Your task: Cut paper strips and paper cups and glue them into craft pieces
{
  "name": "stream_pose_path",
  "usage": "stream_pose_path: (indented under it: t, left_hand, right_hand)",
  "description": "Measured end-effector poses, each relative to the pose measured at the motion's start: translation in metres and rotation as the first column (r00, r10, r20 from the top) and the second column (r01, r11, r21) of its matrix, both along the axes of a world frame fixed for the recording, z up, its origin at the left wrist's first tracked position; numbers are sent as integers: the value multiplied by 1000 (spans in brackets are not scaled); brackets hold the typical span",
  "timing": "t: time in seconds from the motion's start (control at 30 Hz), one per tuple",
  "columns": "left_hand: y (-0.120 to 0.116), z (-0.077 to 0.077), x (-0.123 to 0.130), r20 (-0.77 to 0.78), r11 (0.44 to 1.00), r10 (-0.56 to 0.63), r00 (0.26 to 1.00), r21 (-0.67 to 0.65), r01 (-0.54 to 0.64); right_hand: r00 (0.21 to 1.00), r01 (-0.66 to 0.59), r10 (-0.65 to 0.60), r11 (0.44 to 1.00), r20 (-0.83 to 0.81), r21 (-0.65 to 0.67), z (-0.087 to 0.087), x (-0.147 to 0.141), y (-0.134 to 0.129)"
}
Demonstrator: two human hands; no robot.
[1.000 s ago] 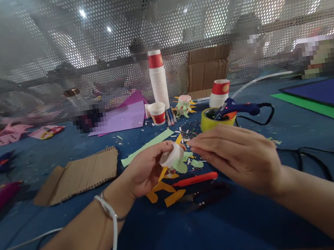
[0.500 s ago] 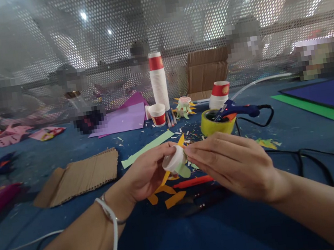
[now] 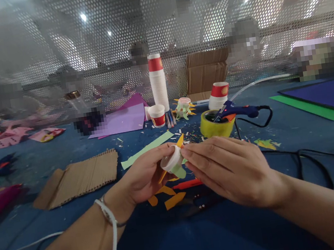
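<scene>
A small white paper cup piece (image 3: 171, 160) with orange and green paper strips is held between the fingers of my left hand (image 3: 144, 171). My right hand (image 3: 232, 169) has its fingers pressed together at the right side of the cup piece, by an upright orange paper point (image 3: 181, 140). What its fingertips grip is hidden. Orange paper pieces (image 3: 175, 200), a red pen (image 3: 188, 184) and dark scissors (image 3: 200, 204) lie beneath the hands.
Corrugated cardboard (image 3: 84, 178) lies left. Behind are a tall cup stack (image 3: 159, 89), an open cup (image 3: 157, 116), a decorated cup (image 3: 184, 107) and purple paper (image 3: 119, 120). A blue glue gun (image 3: 239, 110) rests on yellow tape (image 3: 215, 125); black cables (image 3: 308, 155) run right.
The cup piece has shifted slightly left and tilted in my left hand. My right hand has moved a little left and down with it, covering more of the red pen.
</scene>
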State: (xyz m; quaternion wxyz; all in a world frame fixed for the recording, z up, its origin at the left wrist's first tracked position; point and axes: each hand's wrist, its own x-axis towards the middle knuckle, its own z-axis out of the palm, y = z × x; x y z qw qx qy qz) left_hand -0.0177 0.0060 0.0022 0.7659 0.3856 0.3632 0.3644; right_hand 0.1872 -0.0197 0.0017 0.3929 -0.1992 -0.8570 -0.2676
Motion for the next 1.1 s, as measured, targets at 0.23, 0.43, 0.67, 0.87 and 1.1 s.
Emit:
stream_pose_path:
  t: [0.23, 0.43, 0.67, 0.87, 1.1]
  left_hand:
    - [1, 0, 1, 38, 999, 29, 999, 22, -30]
    - [0, 0, 1, 55, 992, 3, 998, 129, -10]
    - [-2, 0, 0, 109, 977, -63, 992, 209, 39]
    - [-2, -2, 0, 67, 974, -83, 994, 217, 66]
    - [-3, -5, -2, 47, 965, -116, 992, 240, 101]
  right_hand:
    - [1000, 10, -10, 1000, -13, -9, 0, -1, 1]
    - [964, -106, 35, 960, -265, -260, 2, 1, 2]
    - [862, -349, -129, 549, -490, -760, 0, 3, 12]
    - [803, -580, -138, 41, -579, -814, 0, 1, 18]
    - [732, -682, -193, -219, -654, -698, -3, 2, 19]
